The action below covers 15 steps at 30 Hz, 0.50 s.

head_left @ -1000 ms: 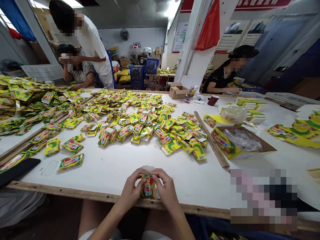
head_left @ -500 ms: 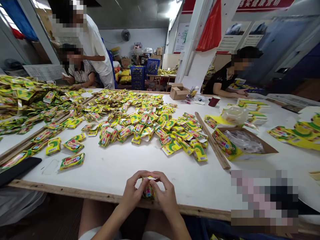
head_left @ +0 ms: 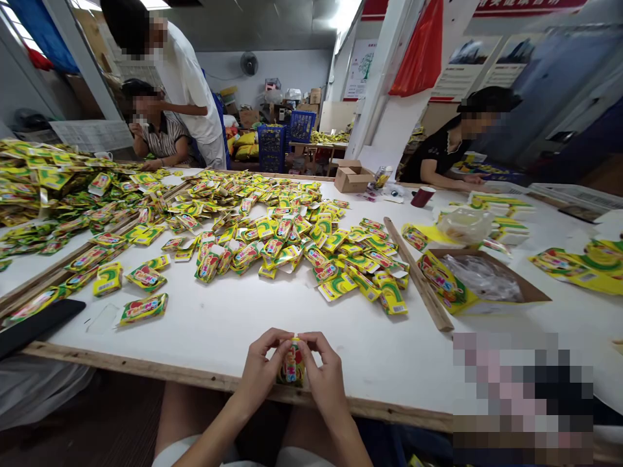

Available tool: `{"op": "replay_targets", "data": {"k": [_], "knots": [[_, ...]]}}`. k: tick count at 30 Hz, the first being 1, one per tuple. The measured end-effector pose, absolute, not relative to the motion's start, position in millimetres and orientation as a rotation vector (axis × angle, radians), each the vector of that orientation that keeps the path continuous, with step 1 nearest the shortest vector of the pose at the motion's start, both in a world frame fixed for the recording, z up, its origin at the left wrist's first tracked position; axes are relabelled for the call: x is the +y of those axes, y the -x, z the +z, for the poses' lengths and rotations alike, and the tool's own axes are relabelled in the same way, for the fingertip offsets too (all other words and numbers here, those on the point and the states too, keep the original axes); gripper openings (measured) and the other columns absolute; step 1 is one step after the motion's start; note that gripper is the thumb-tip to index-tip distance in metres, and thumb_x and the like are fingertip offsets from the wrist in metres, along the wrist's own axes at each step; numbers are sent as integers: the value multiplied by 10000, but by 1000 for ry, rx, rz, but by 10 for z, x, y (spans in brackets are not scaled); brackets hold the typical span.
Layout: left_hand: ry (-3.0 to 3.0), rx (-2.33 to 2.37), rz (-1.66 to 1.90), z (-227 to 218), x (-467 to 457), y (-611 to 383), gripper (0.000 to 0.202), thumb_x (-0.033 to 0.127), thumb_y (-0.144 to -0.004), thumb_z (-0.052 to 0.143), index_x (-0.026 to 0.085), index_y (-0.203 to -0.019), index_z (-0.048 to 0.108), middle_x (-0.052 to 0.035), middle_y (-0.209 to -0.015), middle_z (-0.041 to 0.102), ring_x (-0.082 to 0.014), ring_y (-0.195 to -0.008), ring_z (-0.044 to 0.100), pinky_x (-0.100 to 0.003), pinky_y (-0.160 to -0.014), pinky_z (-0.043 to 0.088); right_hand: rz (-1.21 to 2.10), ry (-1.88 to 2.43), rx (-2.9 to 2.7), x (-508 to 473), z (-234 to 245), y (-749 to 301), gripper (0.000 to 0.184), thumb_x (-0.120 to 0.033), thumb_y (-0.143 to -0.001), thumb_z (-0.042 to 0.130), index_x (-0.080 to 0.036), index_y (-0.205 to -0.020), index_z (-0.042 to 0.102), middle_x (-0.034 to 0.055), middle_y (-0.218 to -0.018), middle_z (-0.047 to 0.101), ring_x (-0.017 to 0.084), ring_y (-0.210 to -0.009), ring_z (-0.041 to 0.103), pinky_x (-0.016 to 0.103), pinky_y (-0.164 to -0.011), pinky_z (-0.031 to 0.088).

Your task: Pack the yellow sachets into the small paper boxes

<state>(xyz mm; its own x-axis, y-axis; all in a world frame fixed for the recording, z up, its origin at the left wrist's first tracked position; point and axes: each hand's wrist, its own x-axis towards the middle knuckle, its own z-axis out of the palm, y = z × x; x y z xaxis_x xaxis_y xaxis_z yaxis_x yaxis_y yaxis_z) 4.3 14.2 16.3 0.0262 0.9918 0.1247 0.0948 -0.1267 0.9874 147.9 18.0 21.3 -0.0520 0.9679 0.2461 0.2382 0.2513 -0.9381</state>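
Note:
My left hand [head_left: 260, 373] and my right hand [head_left: 325, 376] meet at the near edge of the white table [head_left: 233, 324]. Both pinch one small yellow-green packet [head_left: 292, 365] that stands upright between them, fingertips closed over its top. A big heap of the same yellow-green packets [head_left: 287, 243] lies across the middle of the table, beyond my hands. A few loose packets [head_left: 143, 308] lie to the left.
A wooden strip [head_left: 416, 275] runs beside an open cardboard box with a plastic bag [head_left: 479, 275]. A dark flat object [head_left: 36, 324] lies at the left edge. Three other people sit or stand at the far side. A small box [head_left: 353, 176] and a red cup [head_left: 422, 196] stand far off.
The packet's white top flap, sticking up a second ago, is now pressed down under my fingertips. My hands stay at the same spot.

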Motion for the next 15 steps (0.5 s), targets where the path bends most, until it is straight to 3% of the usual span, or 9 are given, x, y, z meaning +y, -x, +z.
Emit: {"op": "replay_targets", "data": {"k": [15], "knots": [[-1446,1118,1224,196,116,42,177,298,-856,595,200,-934,719,-49,-923,684,-171,-888,619,-275,-818,481,943,1168,-1483,56,126,-1473,165,-293,-887,551,-179,-996,599,48,-938,637,168,-853,601,258,-771,477]]}}
